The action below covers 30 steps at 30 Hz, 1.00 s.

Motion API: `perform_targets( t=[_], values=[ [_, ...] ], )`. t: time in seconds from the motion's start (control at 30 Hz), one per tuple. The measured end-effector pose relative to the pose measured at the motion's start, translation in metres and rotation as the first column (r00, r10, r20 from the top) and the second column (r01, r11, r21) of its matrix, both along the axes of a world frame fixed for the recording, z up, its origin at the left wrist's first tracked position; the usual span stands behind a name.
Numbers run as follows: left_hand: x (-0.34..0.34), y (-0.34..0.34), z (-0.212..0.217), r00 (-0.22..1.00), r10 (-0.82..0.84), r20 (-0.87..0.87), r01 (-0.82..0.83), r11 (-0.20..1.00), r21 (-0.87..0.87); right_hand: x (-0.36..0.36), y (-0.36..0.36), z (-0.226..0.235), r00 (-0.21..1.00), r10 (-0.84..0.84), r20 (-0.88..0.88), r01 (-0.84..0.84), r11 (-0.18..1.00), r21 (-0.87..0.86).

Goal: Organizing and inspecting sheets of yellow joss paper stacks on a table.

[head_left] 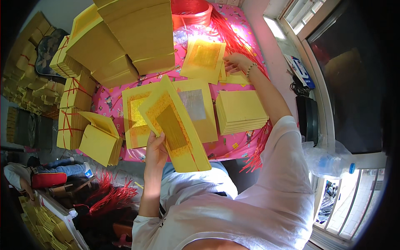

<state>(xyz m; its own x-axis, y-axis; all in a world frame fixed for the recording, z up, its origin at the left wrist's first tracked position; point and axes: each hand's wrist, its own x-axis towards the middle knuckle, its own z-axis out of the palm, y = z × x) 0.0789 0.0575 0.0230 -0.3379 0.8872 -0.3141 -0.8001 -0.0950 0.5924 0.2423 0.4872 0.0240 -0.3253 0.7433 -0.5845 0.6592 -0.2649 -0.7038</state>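
Note:
My left hand (156,146) grips the lower left edge of a folded bundle of yellow paper (171,125), with its thumb on top. The bundle is tilted, and an orange-bordered gold patch shows on its face. Beneath it on the table lie a yellow sheet with a gold square (137,112) and another with a silver square (193,104). Farther off, my right hand (238,63) reaches over the table, its fingers apart at the edge of yellow sheets (203,58) with a gold square. Whether a fingertip touches them is unclear.
A pink patterned tablecloth (110,100) covers the table. Folded yellow paper (241,111) is stacked at right; tall yellow stacks (141,37) and red-tied bundles (71,129) stand at left. A red basin (191,14) and red strips (237,37) lie behind. Another person (62,168) sits lower left.

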Motion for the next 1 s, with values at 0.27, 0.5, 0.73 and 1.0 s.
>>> perform_targets(
  t=[0.27, 0.5, 0.73, 1.0],
  values=[
    [0.004, 0.007, -0.004, 0.999, -0.024, 0.032, 0.024, 0.999, 0.022, 0.035, 0.065, -0.016, 0.98, -0.034, -0.198, 0.039, 0.999, 0.022],
    [0.001, 0.001, -0.003, 0.999, 0.001, 0.048, -0.002, 1.0, 0.007, -0.003, 0.003, -0.013, 0.993, 0.009, -0.115, -0.002, 0.998, 0.062],
    [0.002, 0.001, -0.007, 0.999, 0.024, 0.048, -0.023, 1.0, -0.005, -0.015, 0.02, -0.077, 0.98, 0.193, -0.043, -0.163, 0.913, 0.374],
    [0.003, -0.007, 0.0, 0.998, 0.058, 0.024, -0.058, 0.998, -0.021, -0.034, -0.002, -0.048, 0.977, 0.174, 0.125, -0.214, 0.835, 0.507]
  ],
)
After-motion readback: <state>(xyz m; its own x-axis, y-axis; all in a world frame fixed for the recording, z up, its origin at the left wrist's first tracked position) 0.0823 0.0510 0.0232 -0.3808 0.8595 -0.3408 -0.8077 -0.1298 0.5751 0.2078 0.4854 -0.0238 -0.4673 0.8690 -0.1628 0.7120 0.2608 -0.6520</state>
